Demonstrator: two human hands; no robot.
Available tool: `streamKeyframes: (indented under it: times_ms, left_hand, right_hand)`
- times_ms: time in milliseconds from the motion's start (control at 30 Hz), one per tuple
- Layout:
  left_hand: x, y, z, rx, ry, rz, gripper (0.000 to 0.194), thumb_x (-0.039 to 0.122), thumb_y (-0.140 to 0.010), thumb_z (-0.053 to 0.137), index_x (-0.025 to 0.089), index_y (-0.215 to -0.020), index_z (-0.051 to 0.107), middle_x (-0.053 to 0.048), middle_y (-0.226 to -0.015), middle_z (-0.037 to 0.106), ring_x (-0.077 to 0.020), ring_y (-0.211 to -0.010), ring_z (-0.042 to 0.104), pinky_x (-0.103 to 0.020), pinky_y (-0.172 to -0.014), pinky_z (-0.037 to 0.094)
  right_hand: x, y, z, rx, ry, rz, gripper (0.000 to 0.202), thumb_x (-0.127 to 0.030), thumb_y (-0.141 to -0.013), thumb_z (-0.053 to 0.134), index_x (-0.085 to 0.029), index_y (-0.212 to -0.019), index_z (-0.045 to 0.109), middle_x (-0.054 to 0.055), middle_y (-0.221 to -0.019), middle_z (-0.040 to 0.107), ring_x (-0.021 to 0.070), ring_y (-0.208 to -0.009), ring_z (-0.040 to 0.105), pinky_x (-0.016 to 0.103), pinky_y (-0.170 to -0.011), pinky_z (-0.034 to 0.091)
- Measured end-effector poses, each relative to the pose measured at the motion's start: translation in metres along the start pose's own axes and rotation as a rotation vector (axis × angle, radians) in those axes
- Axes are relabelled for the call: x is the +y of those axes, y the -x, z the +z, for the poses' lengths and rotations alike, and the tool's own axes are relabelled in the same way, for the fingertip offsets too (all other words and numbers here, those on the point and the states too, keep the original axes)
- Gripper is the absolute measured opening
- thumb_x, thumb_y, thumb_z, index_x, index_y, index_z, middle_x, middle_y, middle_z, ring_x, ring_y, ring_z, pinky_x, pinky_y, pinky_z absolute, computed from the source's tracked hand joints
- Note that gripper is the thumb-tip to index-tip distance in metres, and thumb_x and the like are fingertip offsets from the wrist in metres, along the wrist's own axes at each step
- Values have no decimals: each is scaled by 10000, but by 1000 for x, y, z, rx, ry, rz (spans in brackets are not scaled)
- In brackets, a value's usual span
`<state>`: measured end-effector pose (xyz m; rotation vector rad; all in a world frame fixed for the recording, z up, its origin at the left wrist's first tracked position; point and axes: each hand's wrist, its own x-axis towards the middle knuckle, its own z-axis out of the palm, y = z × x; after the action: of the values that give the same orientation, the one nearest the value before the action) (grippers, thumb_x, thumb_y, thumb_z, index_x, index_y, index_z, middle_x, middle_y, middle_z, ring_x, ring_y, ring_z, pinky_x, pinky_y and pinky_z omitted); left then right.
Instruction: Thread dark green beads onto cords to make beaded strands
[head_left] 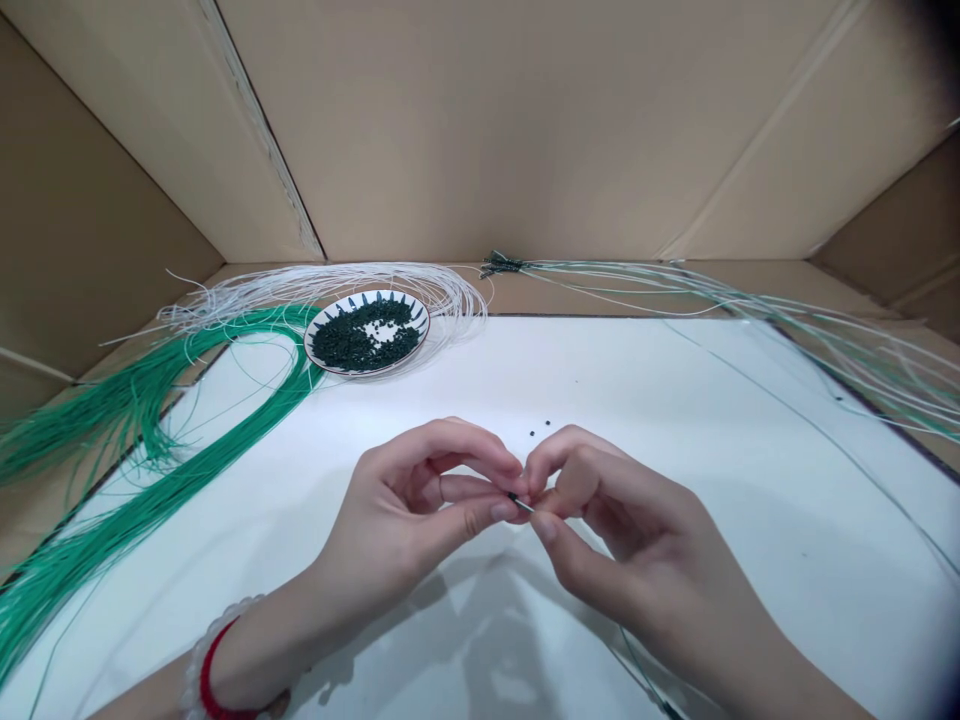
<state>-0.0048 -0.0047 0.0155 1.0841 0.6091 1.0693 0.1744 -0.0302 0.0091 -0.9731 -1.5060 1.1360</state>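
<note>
Near the middle of the white board, my left hand pinches a small dark piece between thumb and fingers. A thin pale strand runs from that piece to the fingertips of my right hand, which are closed on it. The two hands almost touch. Two tiny dark pieces lie on the board just beyond the fingertips. Below my right hand, thin green and pale strands trail toward the front edge.
A patterned plate of small dark pieces stands at the back left. Green strands and coiled white strands lie around it. Tied strands stretch along the back right. Cardboard walls surround the white board.
</note>
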Motion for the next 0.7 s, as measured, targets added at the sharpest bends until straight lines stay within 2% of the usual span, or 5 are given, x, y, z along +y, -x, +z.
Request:
streamKeyframes:
  times_ms: [233, 467, 700]
  left_hand:
    - [2, -1, 0, -3, 5, 2, 277, -37, -780, 763, 223, -870, 793, 50, -835, 748, -80, -796, 746, -133, -768, 619]
    - [-1, -1, 1, -29, 31, -4, 275, -41, -791, 749, 213, -887, 792, 47, -847, 740, -69, -778, 738, -116, -751, 607]
    - [-2, 0, -2, 11, -41, 10, 248, -21, -809, 743, 217, -861, 790, 48, -815, 736, -62, -772, 708, -106, -720, 595]
  right_hand:
    - [-1, 1, 3, -5, -21, 15, 259, -61, -838, 617, -229, -684, 493, -35, -841, 573, 112, -788, 569, 181, -697, 492]
    - [6, 1, 3, -17, -241, 124, 218, -163, -921, 642, -233, -727, 570, -28, -835, 559, 103, -803, 572, 151, -714, 528]
    - [7, -1, 1, -29, -313, 130, 193, -140, -899, 661, -217, -727, 619, -21, -820, 584, 100, -775, 619, 172, -735, 563]
